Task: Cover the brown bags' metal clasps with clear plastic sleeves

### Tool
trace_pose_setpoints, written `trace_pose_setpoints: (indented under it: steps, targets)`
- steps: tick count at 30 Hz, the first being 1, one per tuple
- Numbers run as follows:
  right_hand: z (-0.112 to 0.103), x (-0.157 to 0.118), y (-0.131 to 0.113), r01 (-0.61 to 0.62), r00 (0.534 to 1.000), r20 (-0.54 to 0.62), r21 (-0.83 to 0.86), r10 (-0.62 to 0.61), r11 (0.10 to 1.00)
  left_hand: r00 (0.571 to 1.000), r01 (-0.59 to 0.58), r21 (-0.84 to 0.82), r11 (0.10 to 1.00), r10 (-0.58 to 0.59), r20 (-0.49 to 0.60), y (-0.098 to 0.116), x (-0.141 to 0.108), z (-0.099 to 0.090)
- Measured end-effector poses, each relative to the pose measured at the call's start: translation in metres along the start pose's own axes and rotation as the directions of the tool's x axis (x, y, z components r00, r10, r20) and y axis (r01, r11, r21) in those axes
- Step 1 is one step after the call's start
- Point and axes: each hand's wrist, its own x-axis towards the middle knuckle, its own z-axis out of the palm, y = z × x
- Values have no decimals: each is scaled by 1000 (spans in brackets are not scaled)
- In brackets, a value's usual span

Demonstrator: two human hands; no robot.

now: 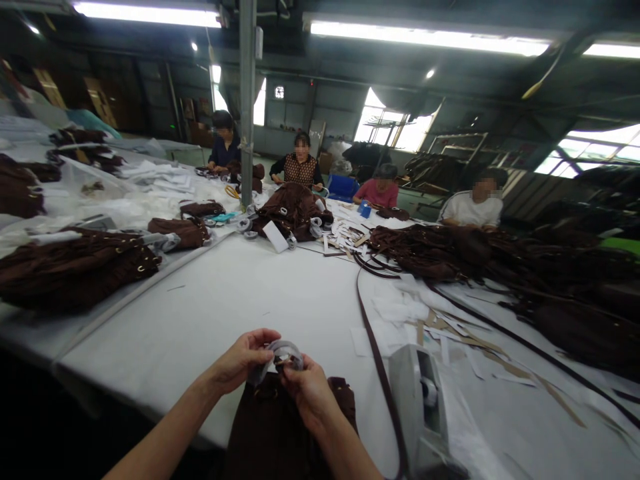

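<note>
At the table's near edge, a dark brown bag with metal eyelets lies below my hands. A loop of greyish, wrapped strap rises at the bag's top. My left hand pinches the loop's left side between thumb and fingers. On the loop's right side, my right hand is closed near a small metal part, which is too small to make out clearly.
A grey tape dispenser stands at the right, beside a long brown strap. Brown bags lie at the left, with another pile at the right. Paper scraps litter the white table. Several people sit across it.
</note>
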Motion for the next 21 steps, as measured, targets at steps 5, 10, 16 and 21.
trace_pose_setpoints:
  steps: [5, 10, 16, 21]
  targets:
    - [6, -3, 4, -22, 999, 30, 87, 20, 996, 999, -33, 39, 999, 34, -29, -3, 2, 2]
    - [11, -5, 8, 18, 999, 33, 104, -21, 994, 999, 22, 149, 989, -28, 39, 0, -4, 6]
    - [11, -5, 0, 123, 981, 187, -367, -57, 922, 986, -4, 176, 984, -26, 165, 1, -9, -6]
    - [6, -1, -34, 341, 939, 262, -625, -223, 702, 982, 24, 144, 989, -50, 183, 1, -7, -13]
